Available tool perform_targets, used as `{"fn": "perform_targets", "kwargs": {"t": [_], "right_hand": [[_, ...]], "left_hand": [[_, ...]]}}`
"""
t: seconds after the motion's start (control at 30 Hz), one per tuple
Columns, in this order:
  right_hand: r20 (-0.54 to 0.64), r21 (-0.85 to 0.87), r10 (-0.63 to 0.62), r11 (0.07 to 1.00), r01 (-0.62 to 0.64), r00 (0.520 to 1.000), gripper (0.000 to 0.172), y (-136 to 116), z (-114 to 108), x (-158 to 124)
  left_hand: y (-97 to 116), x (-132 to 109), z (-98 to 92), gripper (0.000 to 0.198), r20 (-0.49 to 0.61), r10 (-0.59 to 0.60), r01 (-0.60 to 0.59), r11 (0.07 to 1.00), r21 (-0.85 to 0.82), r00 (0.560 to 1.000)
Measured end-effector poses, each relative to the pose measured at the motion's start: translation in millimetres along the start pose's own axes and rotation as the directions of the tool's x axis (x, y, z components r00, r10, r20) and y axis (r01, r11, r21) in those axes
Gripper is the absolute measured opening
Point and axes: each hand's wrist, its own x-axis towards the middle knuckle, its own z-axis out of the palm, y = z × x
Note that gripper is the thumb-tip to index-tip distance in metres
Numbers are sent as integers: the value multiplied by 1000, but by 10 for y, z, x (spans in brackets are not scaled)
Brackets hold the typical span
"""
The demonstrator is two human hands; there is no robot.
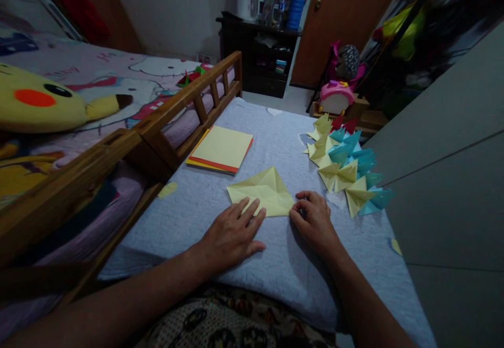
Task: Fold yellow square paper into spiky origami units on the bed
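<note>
A creased, partly folded sheet of pale yellow paper [264, 188] lies on the light blue-grey cloth in front of me. My left hand [232, 232] rests flat over its near left edge, fingers spread and thumb pointing right. At the sheet's right corner, my right hand [315, 219] has thumb and forefinger pinched together on the paper. Beyond the left hand sits a stack of square paper [222, 148], pale yellow on top with orange and deeper yellow edges below. Folded yellow paper pieces [339, 175] and blue paper pieces [346, 148] stand in rows to the right.
Red folded pieces [349, 125] stand at the rows' far end. A wooden bed rail [189, 101] runs along the left, with a yellow plush toy [43, 98] on the bed behind it. A pale cabinet panel [444, 180] borders the right side. A dark cabinet [255, 54] stands farther back.
</note>
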Motion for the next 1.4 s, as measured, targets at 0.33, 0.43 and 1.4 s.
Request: {"fn": "perform_targets", "kwargs": {"t": [0.33,0.43,1.4], "right_hand": [[-27,36,8,999,-7,1000,9,27,18,15],[-22,48,9,999,-8,1000,10,38,18,12],[-14,49,23,999,-22,1000,9,20,4,12]], "left_hand": [[25,-26,-92,74,119,-25,30,999,-39,993],[7,-29,-88,73,121,-14,19,999,-38,993],[30,114,-37,77,129,108,-85,981,-175,986]]}}
